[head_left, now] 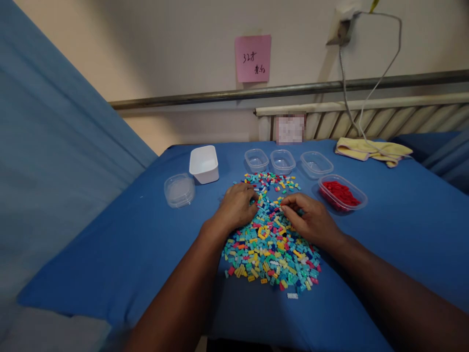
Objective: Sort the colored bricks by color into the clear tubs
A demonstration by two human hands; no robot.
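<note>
Blue cloth is covering the desk (pixel 110 254), and a dense pile of small plastic bricks (pixel 271 244) is lying mid-desk, mixed teal, yellow, red, pink and white. Left hand (pixel 236 208) is resting palm-down on the upper left edge of the pile, fingers curled loosely into the bricks; cannot tell whether they are gripping any. Right hand (pixel 309 220) is sitting on the upper right edge, thumb and forefinger pinching together at the tips; looks like one small brick is sitting between them, but it is too small to confirm. Clear tub holding red bricks (pixel 342 194) is standing just right of the right hand, apart from the pile. Three empty clear tubs (pixel 282 160) are lining up beyond the pile, a white tub (pixel 204 164) is sitting further left, and a stack of clear lids (pixel 179 189) is lying left of that. Yellow cloth (pixel 370 149) with a cable over it is lying at the far right. Pink note (pixel 253 57) is sticking to the wall. Judging by this layout, colour sorting is underway with reds going out first. Next pick is needing a fine pinch on a single brick without dragging neighbours, then a short carry right to the red tub.
</note>
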